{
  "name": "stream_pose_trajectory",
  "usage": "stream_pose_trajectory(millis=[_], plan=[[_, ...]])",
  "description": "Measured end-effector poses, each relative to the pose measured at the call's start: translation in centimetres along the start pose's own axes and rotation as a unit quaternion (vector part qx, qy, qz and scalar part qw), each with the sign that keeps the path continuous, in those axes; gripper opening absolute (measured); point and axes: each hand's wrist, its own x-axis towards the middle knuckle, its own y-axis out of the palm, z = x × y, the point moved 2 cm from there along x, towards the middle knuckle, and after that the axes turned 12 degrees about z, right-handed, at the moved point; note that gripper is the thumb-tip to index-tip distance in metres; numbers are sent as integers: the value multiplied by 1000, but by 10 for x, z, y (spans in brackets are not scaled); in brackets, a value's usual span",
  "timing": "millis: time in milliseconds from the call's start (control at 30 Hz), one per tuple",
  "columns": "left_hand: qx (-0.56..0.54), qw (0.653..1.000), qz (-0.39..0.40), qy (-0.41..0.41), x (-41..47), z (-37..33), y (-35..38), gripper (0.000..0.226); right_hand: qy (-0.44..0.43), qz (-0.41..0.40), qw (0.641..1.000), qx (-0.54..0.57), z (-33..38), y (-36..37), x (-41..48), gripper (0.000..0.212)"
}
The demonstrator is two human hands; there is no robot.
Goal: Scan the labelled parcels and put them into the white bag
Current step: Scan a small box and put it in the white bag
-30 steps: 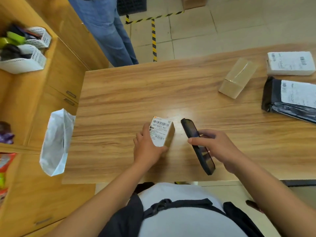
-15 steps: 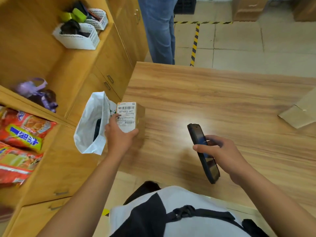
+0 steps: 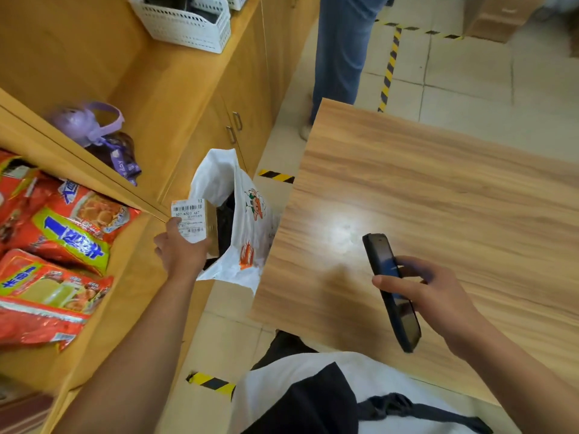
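My left hand grips a small cardboard parcel with a white barcode label, held at the mouth of the white bag. The bag hangs open off the table's left edge, printed with orange pictures, and something dark lies inside it. My right hand holds a dark handheld scanner tilted over the wooden table, well to the right of the bag.
A wooden cabinet with shelves stands left of the bag, holding red snack packets, a purple item and white baskets. A person in jeans stands beyond the table's far corner. Yellow-black tape marks the tiled floor.
My left hand has lifted the parcel off the table and carried it left to the bag's mouth. My view has swung left. The right hand keeps the scanner over the table.
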Motion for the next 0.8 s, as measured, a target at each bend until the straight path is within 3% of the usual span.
stream_pose_trajectory(millis=[367,500,633,800], plan=[[41,995,86,-8,72,27,29,76,35,-27,998,-53,17,42,18,94],[129,947,285,-78,89,24,45,54,37,-40,997,-52,13,43,19,97],[121,962,242,-44,81,13,45,48,26,-43,998,-27,9,44,21,102],[2,979,198,40,45,-20,38,37,8,-45,998,35,2,35,21,67]])
